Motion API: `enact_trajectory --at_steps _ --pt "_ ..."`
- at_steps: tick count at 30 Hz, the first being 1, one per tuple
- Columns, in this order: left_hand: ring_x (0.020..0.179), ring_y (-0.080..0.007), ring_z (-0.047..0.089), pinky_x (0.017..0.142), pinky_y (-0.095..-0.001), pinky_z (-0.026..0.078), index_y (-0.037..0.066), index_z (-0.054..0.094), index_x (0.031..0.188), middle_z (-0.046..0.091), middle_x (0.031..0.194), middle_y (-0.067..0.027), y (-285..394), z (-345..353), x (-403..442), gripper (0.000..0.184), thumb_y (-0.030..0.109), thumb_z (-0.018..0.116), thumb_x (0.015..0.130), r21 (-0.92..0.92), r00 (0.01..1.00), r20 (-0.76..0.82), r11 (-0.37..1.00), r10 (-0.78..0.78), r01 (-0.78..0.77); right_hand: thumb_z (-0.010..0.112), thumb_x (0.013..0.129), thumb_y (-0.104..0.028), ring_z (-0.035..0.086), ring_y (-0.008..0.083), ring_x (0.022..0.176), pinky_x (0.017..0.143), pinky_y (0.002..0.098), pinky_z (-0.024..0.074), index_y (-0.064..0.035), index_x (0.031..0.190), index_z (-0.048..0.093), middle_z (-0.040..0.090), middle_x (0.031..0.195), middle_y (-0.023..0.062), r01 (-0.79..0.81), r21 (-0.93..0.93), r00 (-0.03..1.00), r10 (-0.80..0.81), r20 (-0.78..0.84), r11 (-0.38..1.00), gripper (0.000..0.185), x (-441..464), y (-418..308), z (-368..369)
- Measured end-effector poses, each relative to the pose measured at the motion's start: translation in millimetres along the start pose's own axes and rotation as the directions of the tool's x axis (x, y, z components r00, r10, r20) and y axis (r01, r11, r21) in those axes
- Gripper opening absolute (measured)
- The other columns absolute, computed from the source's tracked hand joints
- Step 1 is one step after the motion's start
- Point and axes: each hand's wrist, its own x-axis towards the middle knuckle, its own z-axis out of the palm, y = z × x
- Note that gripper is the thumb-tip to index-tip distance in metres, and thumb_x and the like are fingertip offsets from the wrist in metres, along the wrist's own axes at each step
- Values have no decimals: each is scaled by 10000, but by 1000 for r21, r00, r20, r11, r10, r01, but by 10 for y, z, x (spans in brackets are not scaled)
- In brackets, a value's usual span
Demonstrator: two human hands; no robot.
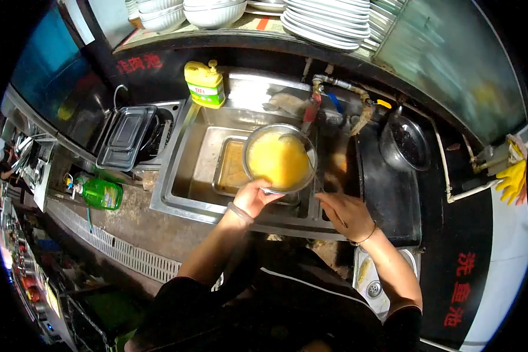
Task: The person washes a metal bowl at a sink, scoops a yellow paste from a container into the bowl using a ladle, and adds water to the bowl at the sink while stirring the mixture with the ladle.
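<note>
My left hand [257, 199] grips the near rim of a round metal bowl [247, 167], thumb up by the rim. Yellow liquid, like beaten egg [273, 158], fills much of the bowl, and a dark curved shape, perhaps a utensil, shows in its upper part. The bowl is over a steel sink [208, 158]; part of a rectangular metal tray [232, 164] shows in the basin behind it. To the right of the bowl, my right hand [347, 218] has its fingers bent and pressed together near the rim. Whatever they may hold is too thin to make out.
A yellow jug [204, 85] stands on the sink's back ledge, near the taps [318, 88]. Lidded containers [126, 132] sit at left, above a green bottle [101, 193]. A metal pot [403, 141] is at right. Stacked plates [325, 20] line the shelf above.
</note>
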Motion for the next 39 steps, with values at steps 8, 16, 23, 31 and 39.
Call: enact_trajectory --at_steps 8,16,23,31,39 --pt "958 -274 594 876 -405 483 -79 464 1110 581 1061 -189 -72 -66 50 325 17 477 800 6 999 -20 1000 -25 25 434 934 -247 645 199 722 627 283 509 19 1005 547 647 844 147 -424 826 778 616 122 372 297 155 -207 -95" --pt "975 -266 588 897 -403 470 -67 473 1108 590 1049 -178 -103 -4 -4 326 22 488 794 2 999 -5 999 -39 39 434 923 -225 635 250 784 680 308 510 21 1047 529 630 890 184 -351 843 826 560 73 408 291 86 -164 45" --pt "994 -260 577 896 -409 461 -50 475 1127 587 1068 -153 -46 -27 62 350 35 494 788 4 999 25 999 -48 48 565 814 -137 599 306 856 753 329 502 -81 1154 531 579 1015 180 172 -276 985 -157 73 946 346 -274 -19 165" --pt "1038 -291 552 907 -436 447 -48 447 1163 553 1125 -163 -22 -23 45 390 25 484 782 76 999 13 996 -48 47 493 857 -75 606 303 926 797 339 492 -5 1099 556 579 1072 208 -50 199 961 101 -257 979 259 -419 -77 70" --pt "1036 -321 550 900 -433 476 -88 379 1198 521 1147 -207 0 -215 -61 444 11 492 780 53 996 -84 998 -13 17 354 914 -153 613 258 865 785 366 479 85 1073 496 620 962 199 -221 750 513 729 -454 623 319 -949 -198 215"
